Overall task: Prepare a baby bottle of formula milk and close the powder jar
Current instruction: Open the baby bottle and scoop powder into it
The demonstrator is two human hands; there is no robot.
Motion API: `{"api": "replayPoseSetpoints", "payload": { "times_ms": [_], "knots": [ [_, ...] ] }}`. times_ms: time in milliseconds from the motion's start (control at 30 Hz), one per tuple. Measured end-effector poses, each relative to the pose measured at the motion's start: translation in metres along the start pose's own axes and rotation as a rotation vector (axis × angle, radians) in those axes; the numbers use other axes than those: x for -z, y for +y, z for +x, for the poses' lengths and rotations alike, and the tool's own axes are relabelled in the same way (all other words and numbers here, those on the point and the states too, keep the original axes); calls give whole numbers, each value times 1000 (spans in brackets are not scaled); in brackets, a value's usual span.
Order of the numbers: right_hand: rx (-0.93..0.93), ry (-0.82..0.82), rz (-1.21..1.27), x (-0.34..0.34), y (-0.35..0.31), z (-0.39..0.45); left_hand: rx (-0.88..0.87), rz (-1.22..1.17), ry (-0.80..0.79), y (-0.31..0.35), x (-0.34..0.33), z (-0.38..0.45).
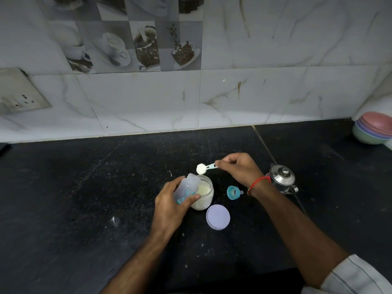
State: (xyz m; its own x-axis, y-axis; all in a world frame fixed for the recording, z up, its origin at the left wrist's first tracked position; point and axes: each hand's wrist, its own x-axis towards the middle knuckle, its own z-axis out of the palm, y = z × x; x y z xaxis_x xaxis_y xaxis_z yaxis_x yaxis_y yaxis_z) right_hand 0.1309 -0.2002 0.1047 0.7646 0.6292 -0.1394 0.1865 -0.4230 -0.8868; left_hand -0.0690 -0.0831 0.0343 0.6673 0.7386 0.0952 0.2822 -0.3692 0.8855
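Observation:
My left hand (171,205) grips a clear baby bottle (186,186) with teal markings, tilted so that its open mouth leans over the powder jar (204,195). The glass jar stands open on the black counter and holds white powder. My right hand (238,167) pinches the handle of a small blue scoop (203,168) heaped with white powder, held just above the bottle's mouth. The jar's lilac lid (218,217) lies flat on the counter in front of the jar. The teal bottle cap with its nipple (233,192) lies on its side to the right of the jar.
A small steel kettle (282,179) with a lid stands at the right, close behind my right wrist. Stacked pastel bowls (373,129) sit in the far right corner. A tiled wall runs along the back, with a socket plate (20,92) at left. Spilled powder specks dot the counter (84,187).

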Motion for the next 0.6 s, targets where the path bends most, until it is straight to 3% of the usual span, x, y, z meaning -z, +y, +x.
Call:
{"api": "replayPoseSetpoints", "payload": {
  "times_ms": [333,600],
  "knots": [
    [139,-4,-107,16,-33,-2,15,-88,26,23,-5,16],
    [331,106,-357,19,-38,-5,26,-71,10,35,-6,26]
  ]
}}
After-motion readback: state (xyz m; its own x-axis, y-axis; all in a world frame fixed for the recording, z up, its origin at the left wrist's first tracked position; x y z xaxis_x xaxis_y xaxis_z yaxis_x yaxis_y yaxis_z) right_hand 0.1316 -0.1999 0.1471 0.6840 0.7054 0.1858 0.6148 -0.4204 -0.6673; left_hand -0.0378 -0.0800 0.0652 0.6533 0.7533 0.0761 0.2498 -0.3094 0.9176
